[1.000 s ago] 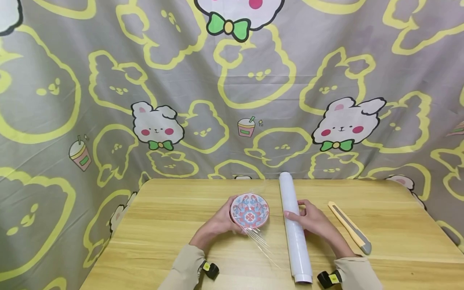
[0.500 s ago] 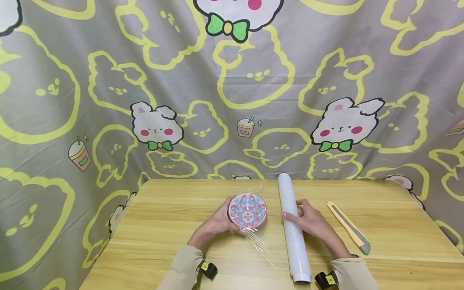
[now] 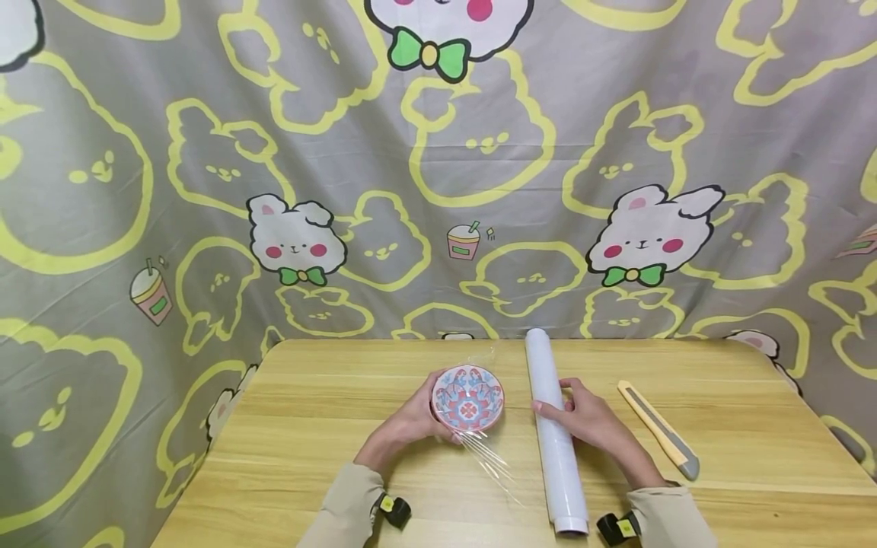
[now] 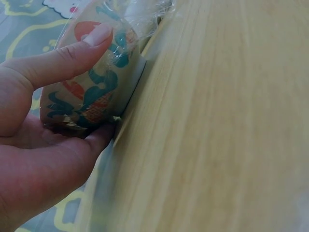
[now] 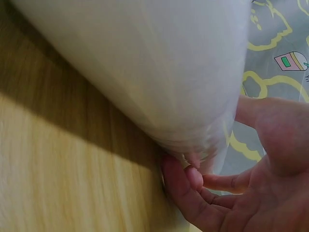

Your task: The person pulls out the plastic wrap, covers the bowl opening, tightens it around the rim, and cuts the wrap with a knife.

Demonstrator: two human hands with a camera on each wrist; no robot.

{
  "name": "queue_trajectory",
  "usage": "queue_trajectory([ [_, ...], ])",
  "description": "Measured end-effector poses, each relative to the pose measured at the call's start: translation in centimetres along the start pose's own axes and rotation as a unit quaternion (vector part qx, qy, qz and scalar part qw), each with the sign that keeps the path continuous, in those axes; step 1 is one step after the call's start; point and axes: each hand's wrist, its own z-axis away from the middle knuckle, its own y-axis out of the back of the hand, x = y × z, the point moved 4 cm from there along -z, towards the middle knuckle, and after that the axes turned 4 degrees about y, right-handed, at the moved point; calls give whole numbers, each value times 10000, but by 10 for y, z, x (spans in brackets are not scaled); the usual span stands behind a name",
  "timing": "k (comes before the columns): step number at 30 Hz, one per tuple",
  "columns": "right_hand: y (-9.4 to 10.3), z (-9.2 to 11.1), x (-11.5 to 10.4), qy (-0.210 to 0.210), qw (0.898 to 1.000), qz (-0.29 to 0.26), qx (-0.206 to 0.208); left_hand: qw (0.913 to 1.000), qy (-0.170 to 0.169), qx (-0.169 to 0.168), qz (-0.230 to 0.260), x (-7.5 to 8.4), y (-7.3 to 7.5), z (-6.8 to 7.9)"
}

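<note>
The left hand (image 3: pixel 416 416) is grasping the patterned bowl (image 3: pixel 468 398) by its side, clear film (image 3: pixel 485 452) trailing right of that grip. The right hand (image 3: pixel 592 416) is holding the cling-film roll (image 3: pixel 559 449); a box cutter (image 3: pixel 659 431) is lying right of it.

Left fingers (image 4: pixel 100 139) gripping a patterned bowl (image 4: pixel 96 94), clear film (image 4: pixel 145 17), wooden tabletop (image 4: pixel 217 121)
</note>
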Motion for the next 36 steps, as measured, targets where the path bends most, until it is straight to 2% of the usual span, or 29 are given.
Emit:
queue_trajectory([
  [7,0,1,-1,142,9998,137,-18,9999,11,-1,-156,1,0,1],
  [17,6,4,-5,171,9998,29,-137,9999,-115,-43,17,1,0,1],
  [21,25,9,-9,643,9971,396,-19,9998,-138,-109,86,0,-1,1],
  [24,47,13,-7,1017,9888,1051,280,9998,-126,-114,101,-1,-2,1],
  [29,78,20,10,1023,9767,1785,608,9999,-114,-73,83,-1,-2,1],
  [31,87,23,19,978,9755,1902,514,9999,-120,-80,87,-1,-2,1],
  [36,102,29,43,666,9787,1939,-35,9998,-139,-138,104,0,-3,1],
])
